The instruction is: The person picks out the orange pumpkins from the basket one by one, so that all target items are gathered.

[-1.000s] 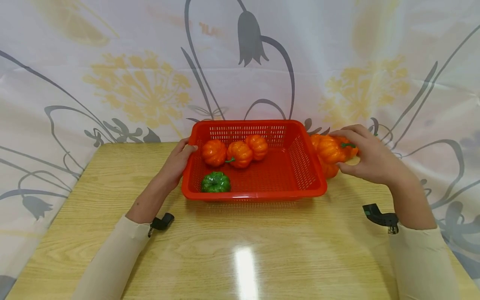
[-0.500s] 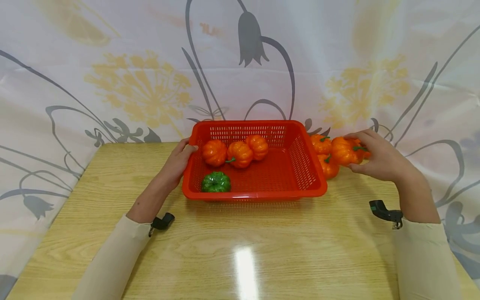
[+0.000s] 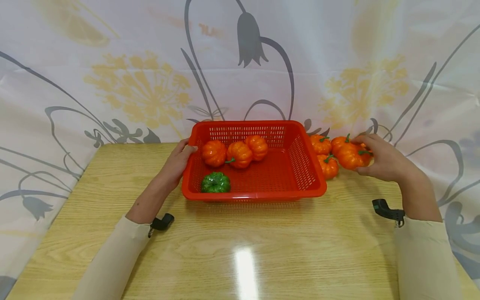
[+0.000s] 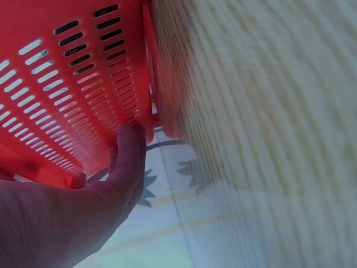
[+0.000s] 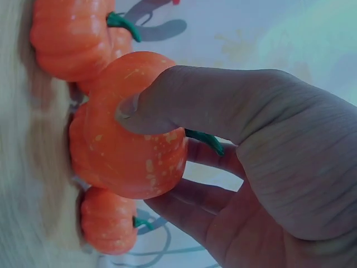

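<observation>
My left hand (image 3: 179,162) grips the left rim of a red plastic basket (image 3: 255,195), thumb over the edge and fingers against the slotted outer wall (image 4: 72,89). Inside the basket, three orange toy pumpkins (image 3: 240,155) sit at the back left and a green one (image 3: 216,182) at the front left. Right of the basket, my right hand (image 3: 386,160) holds an orange pumpkin (image 3: 349,156) by its sides. In the right wrist view the thumb presses on this pumpkin (image 5: 134,151), its green stem towards the palm. Other orange pumpkins (image 3: 328,166) lie close beside it.
The basket stands on a light wooden table (image 3: 300,246), near its back edge. A patterned curtain (image 3: 157,62) hangs right behind. Two orange pumpkins (image 3: 320,143) stand against the basket's right side, with another (image 3: 339,142) behind the held one.
My right hand has moved to the right and slightly nearer with the orange pumpkin, away from the basket's side, uncovering the pumpkins there. The left hand and the basket have stayed put.
</observation>
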`<state>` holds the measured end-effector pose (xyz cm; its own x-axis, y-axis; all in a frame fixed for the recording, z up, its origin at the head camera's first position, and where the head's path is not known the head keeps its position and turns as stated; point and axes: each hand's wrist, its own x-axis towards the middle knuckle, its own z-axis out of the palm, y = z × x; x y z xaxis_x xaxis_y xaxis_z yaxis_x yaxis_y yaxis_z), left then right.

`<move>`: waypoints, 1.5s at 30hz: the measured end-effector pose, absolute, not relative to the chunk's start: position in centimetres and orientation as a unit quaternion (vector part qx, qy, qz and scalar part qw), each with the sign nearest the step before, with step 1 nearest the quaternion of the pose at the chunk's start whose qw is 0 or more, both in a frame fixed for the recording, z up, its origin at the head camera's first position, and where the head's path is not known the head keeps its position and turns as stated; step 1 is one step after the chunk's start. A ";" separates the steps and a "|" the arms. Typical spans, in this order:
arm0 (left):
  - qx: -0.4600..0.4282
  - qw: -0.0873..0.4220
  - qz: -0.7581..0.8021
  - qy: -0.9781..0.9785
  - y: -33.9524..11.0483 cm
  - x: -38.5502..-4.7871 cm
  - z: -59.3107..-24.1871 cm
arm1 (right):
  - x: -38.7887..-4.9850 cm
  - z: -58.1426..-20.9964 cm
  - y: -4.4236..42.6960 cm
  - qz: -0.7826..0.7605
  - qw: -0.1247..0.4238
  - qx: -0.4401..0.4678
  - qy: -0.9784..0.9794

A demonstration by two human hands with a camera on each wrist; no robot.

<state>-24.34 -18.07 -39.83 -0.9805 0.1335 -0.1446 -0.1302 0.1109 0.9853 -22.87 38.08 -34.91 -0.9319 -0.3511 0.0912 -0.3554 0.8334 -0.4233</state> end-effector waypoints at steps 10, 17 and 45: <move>0.002 0.098 0.666 0.739 -18.2 -24.3 -39.9 | -23.4 -36.0 39.1 0.194 -0.024 0.200 -0.960; 0.000 0.097 0.663 0.742 -18.1 -24.3 -39.8 | -23.5 -36.4 39.3 0.192 -0.045 0.198 -0.960; 0.001 0.096 0.662 0.743 -18.0 -24.4 -39.9 | -23.5 -36.9 39.4 0.163 -0.072 0.205 -0.962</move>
<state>-24.36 -18.04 -39.92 -0.9818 0.1285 -0.1402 -0.1245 0.1228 0.9846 -23.49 39.45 -36.85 -0.9056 -0.4180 -0.0719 -0.3708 0.8626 -0.3443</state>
